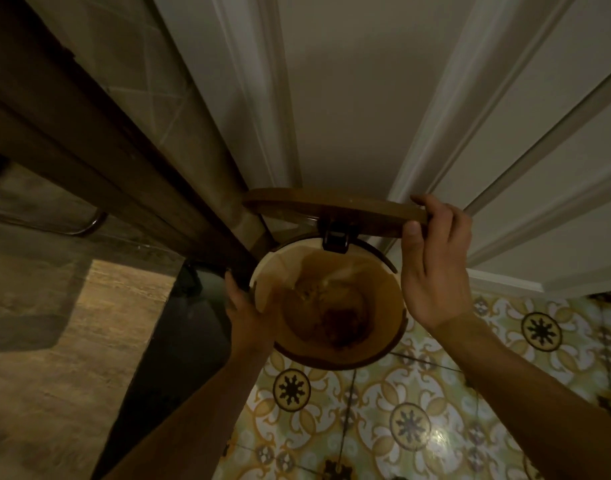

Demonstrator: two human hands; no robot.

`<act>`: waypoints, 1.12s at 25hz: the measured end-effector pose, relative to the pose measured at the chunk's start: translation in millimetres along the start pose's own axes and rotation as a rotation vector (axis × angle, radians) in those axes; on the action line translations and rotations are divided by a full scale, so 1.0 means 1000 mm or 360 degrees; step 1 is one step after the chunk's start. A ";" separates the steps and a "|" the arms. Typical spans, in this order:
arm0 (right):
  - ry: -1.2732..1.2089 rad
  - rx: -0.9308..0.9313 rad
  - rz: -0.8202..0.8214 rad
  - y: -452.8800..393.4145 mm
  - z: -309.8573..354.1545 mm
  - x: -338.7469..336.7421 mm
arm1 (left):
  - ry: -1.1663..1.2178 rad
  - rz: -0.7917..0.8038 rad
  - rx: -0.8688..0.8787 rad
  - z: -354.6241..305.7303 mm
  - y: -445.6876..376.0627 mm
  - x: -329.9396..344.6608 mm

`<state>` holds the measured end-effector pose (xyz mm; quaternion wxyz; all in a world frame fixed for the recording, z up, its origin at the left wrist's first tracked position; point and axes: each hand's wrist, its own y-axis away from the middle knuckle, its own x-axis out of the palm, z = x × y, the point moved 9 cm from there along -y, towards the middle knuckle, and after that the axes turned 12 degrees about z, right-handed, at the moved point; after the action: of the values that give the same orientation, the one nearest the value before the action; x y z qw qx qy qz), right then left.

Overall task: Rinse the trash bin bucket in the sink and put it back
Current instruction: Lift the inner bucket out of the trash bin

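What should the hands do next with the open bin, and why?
Probably lift the inner bucket straight up and out. The right hand holds the lid up, so the top is open, and the left hand already grips the bucket's rim. Brown residue shows at the bottom, so it seems not yet rinsed.

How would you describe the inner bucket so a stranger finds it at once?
Look at the patterned floor tiles beside the white door. There stands a round bin under a brown lid that the right hand holds up. The bucket is its cream liner, dirty at the bottom.
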<state>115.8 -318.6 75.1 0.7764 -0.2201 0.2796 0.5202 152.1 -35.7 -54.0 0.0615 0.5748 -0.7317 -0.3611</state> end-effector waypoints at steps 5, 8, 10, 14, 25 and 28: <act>-0.0007 0.0003 0.0015 -0.008 -0.003 -0.003 | 0.0168 0.0143 -0.0376 0.042 -0.007 0.014; 0.0008 0.0013 0.0072 -0.011 -0.006 -0.006 | 0.0074 0.0167 -0.0340 0.044 -0.012 0.013; 0.0012 0.0014 0.0092 -0.010 -0.004 -0.006 | 0.0051 0.0144 -0.0283 0.036 -0.006 0.012; -0.0003 0.0092 0.0194 -0.008 -0.003 -0.005 | -0.0006 0.0129 -0.0208 0.022 0.011 0.002; -0.0122 0.0674 0.0560 0.046 0.012 -0.006 | 0.0048 0.0231 -0.0244 -0.004 0.139 -0.060; -0.0300 0.0890 0.0583 0.074 0.029 -0.014 | 0.0027 0.0246 -0.0266 -0.011 0.188 -0.083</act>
<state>48.8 -283.2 101.9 0.7227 0.1041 0.3732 0.5723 35.7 47.4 94.0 0.1430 0.5124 -0.7408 -0.4102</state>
